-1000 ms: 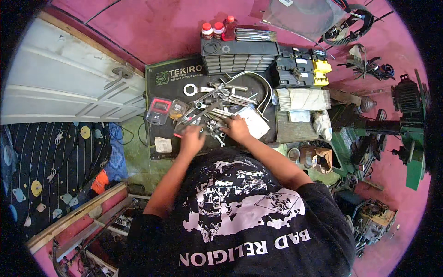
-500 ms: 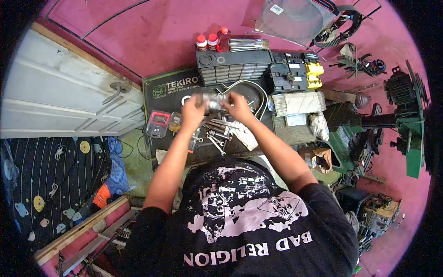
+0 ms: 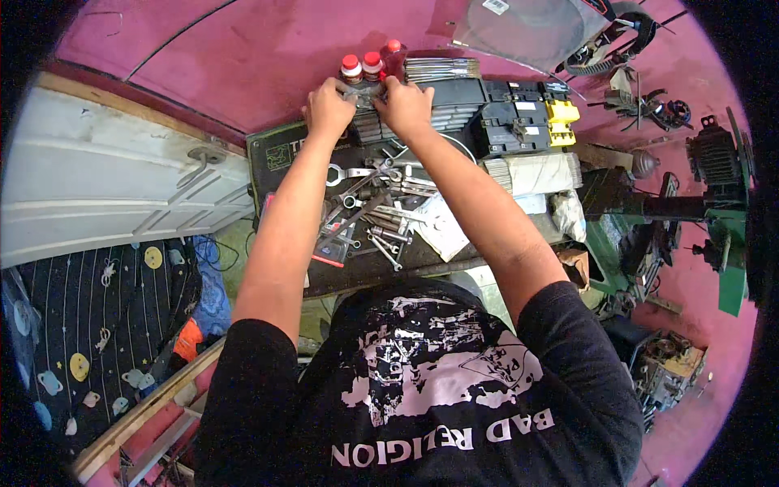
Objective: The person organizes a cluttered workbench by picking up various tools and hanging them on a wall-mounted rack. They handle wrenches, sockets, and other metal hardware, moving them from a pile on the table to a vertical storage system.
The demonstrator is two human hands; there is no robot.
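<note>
Both arms reach to the far side of the workbench. My left hand [image 3: 331,109] and my right hand [image 3: 406,107] grip a small clear plastic box [image 3: 365,97] from its two sides. They hold it at the left end of a dark small-parts drawer cabinet [image 3: 458,92], by its top; whether the box rests there I cannot tell. What is inside the box is too blurred to make out. Between my forearms, a pile of wrenches and other metal tools [image 3: 388,213] lies on the dark bench mat [image 3: 349,280], with a whitish cloth [image 3: 442,231] beside it.
Red-capped bottles [image 3: 350,68] stand just behind the box, near a stack of flat metal pieces [image 3: 441,69]. Black battery-like cases [image 3: 511,128] and a yellow one [image 3: 561,122] sit right of the cabinet. A white door [image 3: 122,170] is at the left, green machinery [image 3: 726,219] at the right.
My hands have carried the clear box from above the tool pile, away from me and up to the cabinet top. The wrenches under it now show more fully.
</note>
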